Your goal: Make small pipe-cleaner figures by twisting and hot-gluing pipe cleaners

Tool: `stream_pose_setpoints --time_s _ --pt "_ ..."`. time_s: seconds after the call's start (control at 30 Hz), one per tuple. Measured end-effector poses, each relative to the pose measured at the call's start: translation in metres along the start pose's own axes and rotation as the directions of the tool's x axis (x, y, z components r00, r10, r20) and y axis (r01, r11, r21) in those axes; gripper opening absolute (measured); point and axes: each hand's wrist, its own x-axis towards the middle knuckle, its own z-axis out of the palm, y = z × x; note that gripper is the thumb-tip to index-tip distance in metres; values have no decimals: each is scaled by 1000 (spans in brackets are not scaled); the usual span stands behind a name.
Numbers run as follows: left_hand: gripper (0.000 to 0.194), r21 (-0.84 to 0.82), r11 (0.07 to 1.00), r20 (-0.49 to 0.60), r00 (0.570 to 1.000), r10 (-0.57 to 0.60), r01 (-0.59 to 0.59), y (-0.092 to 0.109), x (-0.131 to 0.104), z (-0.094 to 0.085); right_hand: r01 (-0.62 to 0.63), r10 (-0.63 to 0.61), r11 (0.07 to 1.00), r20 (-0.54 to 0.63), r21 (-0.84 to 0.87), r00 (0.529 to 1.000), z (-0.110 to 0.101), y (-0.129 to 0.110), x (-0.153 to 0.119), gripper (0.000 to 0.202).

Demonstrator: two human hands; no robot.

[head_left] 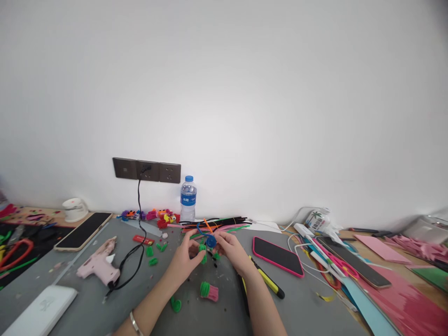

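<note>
My left hand (187,255) is curled, its thumb against a coil of green pipe cleaner (203,247). My right hand (230,247) pinches a tight blue pipe cleaner coil (211,241), just right of the green one. A loose blue strand arcs up from there toward my left fingertips, and an orange pipe cleaner (208,226) slants behind. Below my hands lies a finished-looking roll of green and pink pipe cleaner (209,291). Another green curl (176,304) rests by my left forearm. Fingers partly hide where the coils meet.
Pipe cleaners (231,223) lie in a bundle behind my hands, near a water bottle (188,199). A pink glue gun (100,265) with its cord sits left. Rightward are a yellow-black cutter (269,280), a pink-cased phone (278,256) and white cables.
</note>
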Motion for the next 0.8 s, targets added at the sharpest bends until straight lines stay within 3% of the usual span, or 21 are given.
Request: stream_pose_setpoints --time_s 0.1,0.23,0.6,0.8 --pt "46 -59 998 11 1000 -6 7 4 0 0 -61 62 987 2 151 998 3 2 0 34" --pt "33 -113 993 33 999 -32 35 5 1 -1 -61 70 971 -32 229 997 8 0 0 32" --pt "32 -118 993 -22 999 -25 22 8 3 -4 35 -37 995 15 90 999 11 -6 -1 24" --pt "31 -32 999 -103 994 24 -27 11 2 -5 71 -75 987 23 145 997 10 -5 0 41"
